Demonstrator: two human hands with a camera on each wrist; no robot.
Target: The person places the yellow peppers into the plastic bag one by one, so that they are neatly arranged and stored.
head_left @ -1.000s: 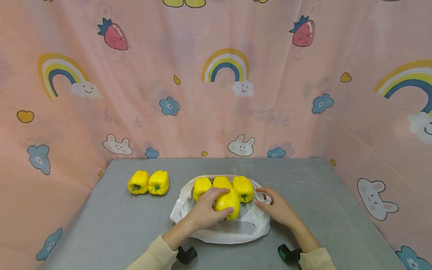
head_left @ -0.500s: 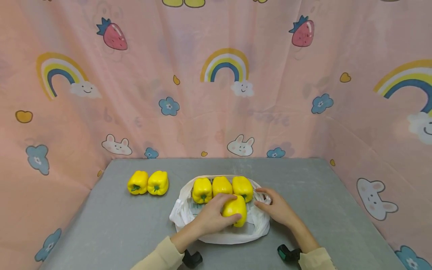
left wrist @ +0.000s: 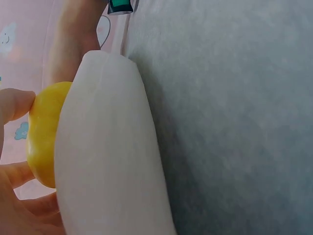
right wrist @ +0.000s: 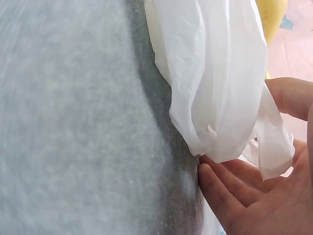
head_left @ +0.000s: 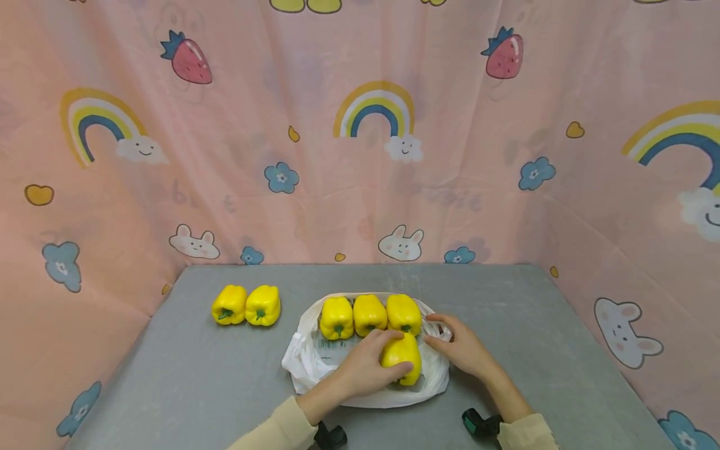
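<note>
A white plastic bag [head_left: 304,359] lies with its mouth spread wide on the grey table. Three yellow bell peppers stand in a row along its far side: the left pepper [head_left: 337,319], the middle pepper [head_left: 369,314] and the right pepper [head_left: 404,312]. My left hand [head_left: 362,369] grips another yellow bell pepper [head_left: 407,359] inside the bag's near right part, thumb on the near side. In the left wrist view, the bag's wall [left wrist: 107,147] hides part of this pepper. My right hand [head_left: 464,347] holds the bag's right edge; the right wrist view shows fingers outside the plastic [right wrist: 215,73].
Two more yellow bell peppers, a left one [head_left: 229,305] and a right one [head_left: 263,306], sit side by side at the table's back left. A pink printed curtain [head_left: 360,206] rises behind the table [head_left: 506,294] and along both sides.
My left hand has moved the held bell pepper right and nearer to me within the bag, away from the back row. The right hand has stayed at the bag's edge.
</note>
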